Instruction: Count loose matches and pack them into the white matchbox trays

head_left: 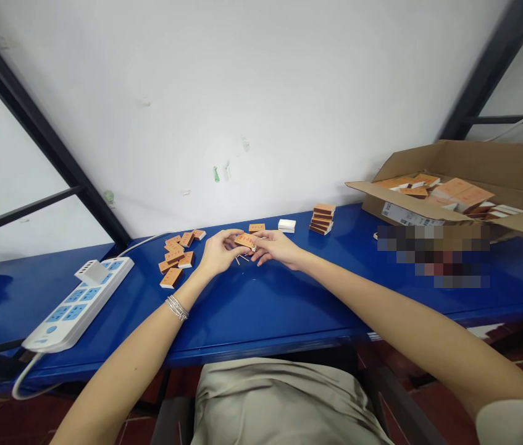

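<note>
Just above the blue table (265,309), an orange matchbox (244,240) is held between my two hands. My left hand (218,252) grips its left end, thumb in front and fingers behind. At the right end, the fingers of my right hand (276,247) close on the box near its pale open-looking edge; whether they also pinch matches I cannot tell. A few loose matchsticks (241,258) lie on the table under the box. Behind my hands rest another matchbox (257,227) and a small white block of inner trays (286,225).
Several matchboxes (175,254) lie in a loose pile to the left. A neat stack of matchboxes (322,219) stands to the right. An open cardboard carton (372,201) with more boxes fills the far right. At left lies a white power strip (80,303) with its cable.
</note>
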Tool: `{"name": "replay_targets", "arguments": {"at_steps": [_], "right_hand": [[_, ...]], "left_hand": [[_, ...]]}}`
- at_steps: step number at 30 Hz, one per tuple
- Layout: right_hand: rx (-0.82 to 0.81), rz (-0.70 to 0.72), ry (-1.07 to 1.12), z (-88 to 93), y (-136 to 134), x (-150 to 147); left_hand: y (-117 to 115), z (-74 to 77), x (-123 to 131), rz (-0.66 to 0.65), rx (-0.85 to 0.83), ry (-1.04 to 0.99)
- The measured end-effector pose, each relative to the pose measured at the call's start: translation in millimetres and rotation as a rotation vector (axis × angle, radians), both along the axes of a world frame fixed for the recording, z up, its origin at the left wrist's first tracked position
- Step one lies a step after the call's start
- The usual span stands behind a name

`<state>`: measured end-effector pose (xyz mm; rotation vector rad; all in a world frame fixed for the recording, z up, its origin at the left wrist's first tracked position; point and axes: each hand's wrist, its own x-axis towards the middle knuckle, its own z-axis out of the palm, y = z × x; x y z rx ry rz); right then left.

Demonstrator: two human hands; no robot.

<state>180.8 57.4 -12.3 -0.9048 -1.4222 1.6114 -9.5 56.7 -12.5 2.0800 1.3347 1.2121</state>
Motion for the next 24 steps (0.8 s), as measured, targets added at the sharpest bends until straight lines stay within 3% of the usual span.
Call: {"name": "replay_targets", "arguments": {"at_steps": [5,8,12,16,19,24], "right_hand": [[-0.030,0.053,-0.004,-1.5,4.7,4.4],[-0.032,-0.008,-0.010,-3.7,10.3,6.0],[-0.133,-0.064,0.083,-0.9,11.0,6.3],[-0.178,-0.022,0.203,4.6,4.4,6.9],[-0.154,-0.001,0.165,5.0,0.2,7.7],[-0.056,0.049,0.101,0.7,1.2,9.4]], "left_hand": [[0.7,-1.7,-0.2,-0.026,-0.054,-0.072],[2.9,-5.7,-0.5,-0.067,-0.090,-0.190],[1.9,-10.9,3.4,-0.025,-0.110,-0.335],[-7.0,-11.2,10.3,-0.143,-0.091,-0.313],[-13.9,-10.0,13.7,-0.270,-0.088,-0.236],[-11.0,-11.6,11.3,-0.179,-0.028,-0.160]]}}
